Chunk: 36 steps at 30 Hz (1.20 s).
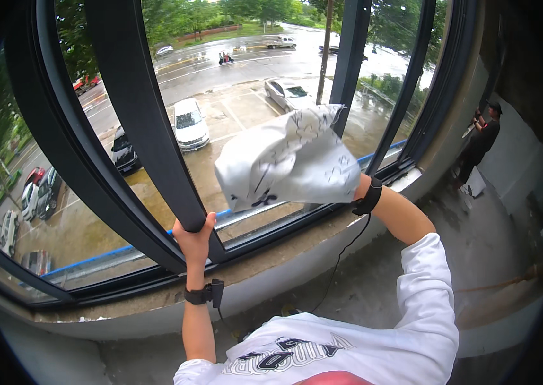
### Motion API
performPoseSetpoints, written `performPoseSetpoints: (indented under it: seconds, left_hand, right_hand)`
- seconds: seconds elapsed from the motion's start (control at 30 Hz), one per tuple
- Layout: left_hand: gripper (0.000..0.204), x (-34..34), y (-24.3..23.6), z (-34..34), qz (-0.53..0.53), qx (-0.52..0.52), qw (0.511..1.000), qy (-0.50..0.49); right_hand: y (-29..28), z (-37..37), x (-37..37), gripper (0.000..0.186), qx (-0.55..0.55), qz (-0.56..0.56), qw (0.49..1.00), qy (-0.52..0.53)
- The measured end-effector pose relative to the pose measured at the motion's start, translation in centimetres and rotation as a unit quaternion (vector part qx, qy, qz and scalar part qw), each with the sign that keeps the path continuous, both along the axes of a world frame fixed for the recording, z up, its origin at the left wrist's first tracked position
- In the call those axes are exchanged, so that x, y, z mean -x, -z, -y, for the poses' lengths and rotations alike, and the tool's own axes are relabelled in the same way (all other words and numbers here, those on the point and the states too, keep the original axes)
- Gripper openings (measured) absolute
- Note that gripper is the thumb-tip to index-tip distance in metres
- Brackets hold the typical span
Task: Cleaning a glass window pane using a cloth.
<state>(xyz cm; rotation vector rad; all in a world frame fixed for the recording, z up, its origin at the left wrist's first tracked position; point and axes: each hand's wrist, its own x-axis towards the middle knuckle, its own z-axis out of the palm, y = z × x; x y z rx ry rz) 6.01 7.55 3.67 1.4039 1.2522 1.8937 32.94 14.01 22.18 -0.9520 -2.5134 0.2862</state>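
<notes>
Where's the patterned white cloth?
In the head view's middle, the cloth mostly hides the right hand, right of the window bar the left hand grips.

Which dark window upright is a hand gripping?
The broad upright just left of the patterned white cloth: the left hand grips its lower end, and no hand visibly grips another.

Rm w/ lg dark-framed window (446, 83), lines bent near rim of view. Sill (149, 297) rough, brownish, conc.-looking; low white wall (303, 266) beneath. Floor (490, 231) grey, blotchy. R side: pale wall (518, 125), far R v. dark. Outside, lower lvl: wet parking lot (233, 119) w/ white car (192, 133), silver car (287, 95); wet rd (252, 64) beyond, trees (188, 19) past it. Light: daylight thru window; int. dim by comp.
</notes>
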Motion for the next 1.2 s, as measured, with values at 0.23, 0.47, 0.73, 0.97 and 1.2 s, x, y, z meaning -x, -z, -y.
performPoseSetpoints:
  seconds: [0.23,0.47,0.73,0.97,1.2]
  left_hand:
    - [0.025,0.9,1.1,-0.1,-0.007,0.005,1.0,-0.022]
    - [0.026,-0.4,0.3,-0.4,-0.001,0.006,1.0,0.009]
    - [0.027,1.6,0.9,0.3,-0.009,0.007,0.999,-0.037]
    - [0.021,0.7,-1.4,1.0,-0.036,0.006,0.999,-0.029]
    - [0.018,0.4,0.2,-0.2,-0.009,-0.017,0.999,-0.035]
  right_hand:
    - [-10.6,-0.3,1.2,0.045,-0.177,0.275,0.929,0.171]
    - [-27.0,-7.4,-6.6,0.068,-0.575,-0.045,0.817,0.007]
    - [-20.2,-10.8,-1.3,0.049,-0.386,-0.028,0.912,-0.135]
    - [-10.2,0.4,5.0,0.035,-0.379,0.455,0.805,0.03]
    - [-7.2,0.1,3.6,0.059,-0.363,0.24,0.896,-0.091]
